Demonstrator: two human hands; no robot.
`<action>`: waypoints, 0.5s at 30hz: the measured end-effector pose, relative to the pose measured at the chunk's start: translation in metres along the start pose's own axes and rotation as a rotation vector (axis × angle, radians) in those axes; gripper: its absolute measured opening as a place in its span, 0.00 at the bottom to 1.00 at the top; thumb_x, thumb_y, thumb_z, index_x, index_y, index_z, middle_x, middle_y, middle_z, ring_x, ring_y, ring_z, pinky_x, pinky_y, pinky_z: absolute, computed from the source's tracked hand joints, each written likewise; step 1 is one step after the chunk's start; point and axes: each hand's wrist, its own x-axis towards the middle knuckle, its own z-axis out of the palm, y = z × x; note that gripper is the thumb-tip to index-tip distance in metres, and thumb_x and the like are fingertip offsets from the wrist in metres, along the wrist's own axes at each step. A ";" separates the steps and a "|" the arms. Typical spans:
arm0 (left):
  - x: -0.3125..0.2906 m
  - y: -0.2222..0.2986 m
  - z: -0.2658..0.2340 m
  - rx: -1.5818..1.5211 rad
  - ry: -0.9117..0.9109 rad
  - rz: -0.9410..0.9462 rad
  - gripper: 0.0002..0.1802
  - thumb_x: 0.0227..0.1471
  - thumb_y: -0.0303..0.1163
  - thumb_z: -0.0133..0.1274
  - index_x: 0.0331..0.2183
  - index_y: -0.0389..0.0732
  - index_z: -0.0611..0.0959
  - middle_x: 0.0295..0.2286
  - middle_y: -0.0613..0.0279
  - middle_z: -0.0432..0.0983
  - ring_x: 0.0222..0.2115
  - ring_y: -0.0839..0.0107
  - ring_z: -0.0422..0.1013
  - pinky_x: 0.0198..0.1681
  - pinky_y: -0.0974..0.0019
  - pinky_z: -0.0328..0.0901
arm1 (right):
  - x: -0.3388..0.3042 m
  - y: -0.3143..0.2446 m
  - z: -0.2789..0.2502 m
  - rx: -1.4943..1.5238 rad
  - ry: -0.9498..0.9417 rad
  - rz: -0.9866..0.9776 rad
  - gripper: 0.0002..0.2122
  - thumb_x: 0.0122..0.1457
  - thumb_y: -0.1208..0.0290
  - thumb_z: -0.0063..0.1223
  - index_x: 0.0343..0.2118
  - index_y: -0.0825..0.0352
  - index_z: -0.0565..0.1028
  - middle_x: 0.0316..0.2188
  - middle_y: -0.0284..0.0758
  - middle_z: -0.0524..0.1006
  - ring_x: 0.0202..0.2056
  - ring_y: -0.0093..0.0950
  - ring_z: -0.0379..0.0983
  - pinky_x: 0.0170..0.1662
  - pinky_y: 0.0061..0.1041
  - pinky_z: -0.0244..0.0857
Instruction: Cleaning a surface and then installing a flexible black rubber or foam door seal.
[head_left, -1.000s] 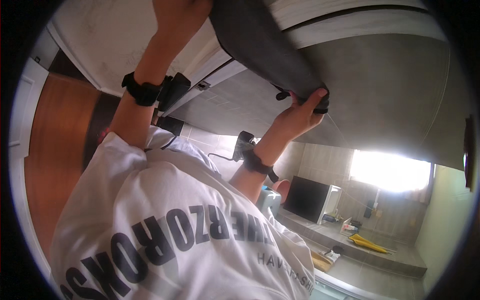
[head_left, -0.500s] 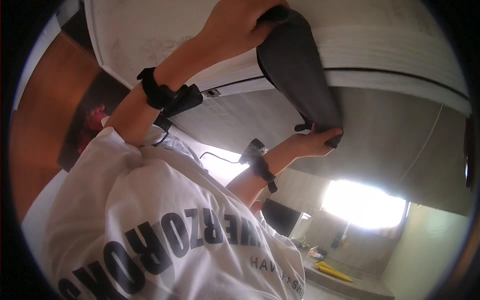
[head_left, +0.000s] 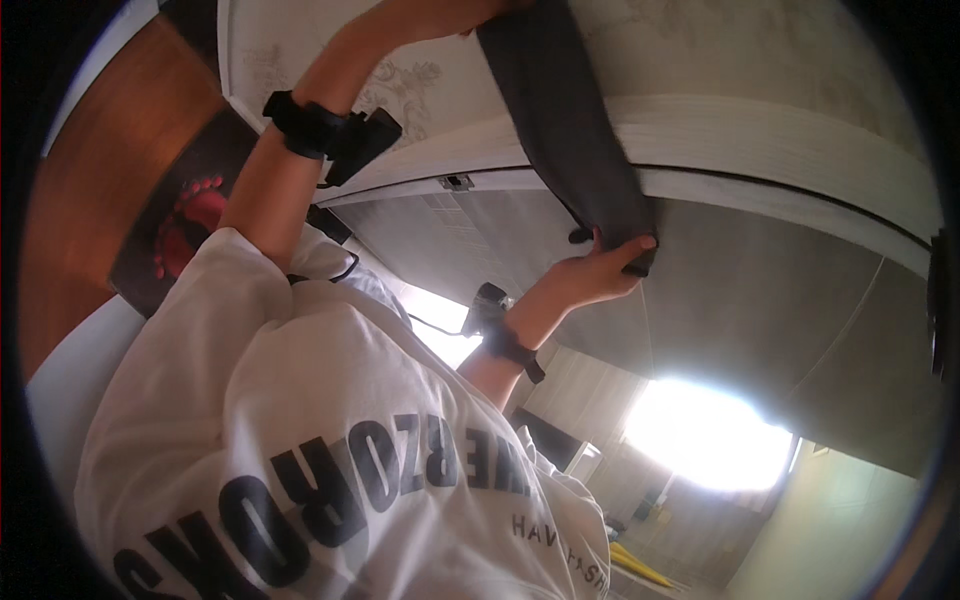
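A long, dark grey flat strip [head_left: 565, 120], which looks like fabric, stretches between my hands across a pale door frame. At the top edge of the view, my left hand [head_left: 470, 12] is closed around its upper end; the fingertips are partly cut off. My right hand [head_left: 600, 275] grips the lower end, thumb and fingers wrapped over it. A small black knob-like piece [head_left: 580, 236] sticks out from the strip beside my right thumb. What kind of thing the strip is, I cannot tell. Each wrist carries a black band with a small device on it.
A metal latch plate [head_left: 456, 183] sits in the pale frame [head_left: 720, 125]. Left, a dark mat [head_left: 190, 225] with a red footprint design lies by a brown wooden surface [head_left: 120, 190]. A bright window [head_left: 710, 435] and a yellow object [head_left: 640, 565] show at lower right.
Both hands and the grey strip have shifted left in the view, the left hand also upward and partly out of the picture. Both hands keep hold of the strip.
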 end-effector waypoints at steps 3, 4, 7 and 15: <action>0.006 -0.022 0.016 -0.034 -0.609 0.077 0.09 0.47 0.29 0.49 0.31 0.34 0.74 0.16 0.62 0.66 0.14 0.78 0.64 0.18 0.73 0.59 | 0.022 0.028 -0.037 -0.064 0.169 0.095 0.26 0.53 0.56 0.48 0.45 0.76 0.64 0.45 0.46 0.64 0.43 0.36 0.65 0.37 0.26 0.69; 0.002 -0.031 0.025 -0.178 -0.686 0.049 0.09 0.48 0.28 0.49 0.32 0.32 0.73 0.16 0.61 0.67 0.14 0.77 0.65 0.19 0.73 0.60 | 0.021 0.037 -0.047 -0.048 0.131 0.092 0.25 0.54 0.56 0.47 0.46 0.75 0.64 0.47 0.45 0.63 0.44 0.36 0.64 0.38 0.26 0.69; -0.002 -0.045 0.049 -0.185 -0.652 0.049 0.11 0.48 0.29 0.49 0.32 0.31 0.73 0.17 0.61 0.68 0.14 0.76 0.65 0.19 0.73 0.61 | 0.015 0.061 -0.060 -0.078 0.177 0.151 0.24 0.54 0.57 0.46 0.47 0.73 0.63 0.47 0.44 0.63 0.46 0.36 0.63 0.38 0.26 0.69; -0.019 -0.119 0.025 -0.069 -0.427 -0.077 0.12 0.48 0.30 0.50 0.30 0.29 0.72 0.17 0.57 0.70 0.14 0.73 0.67 0.19 0.70 0.62 | -0.013 0.081 -0.026 0.093 -0.168 0.273 0.24 0.53 0.61 0.50 0.47 0.74 0.63 0.47 0.43 0.63 0.46 0.33 0.62 0.39 0.27 0.72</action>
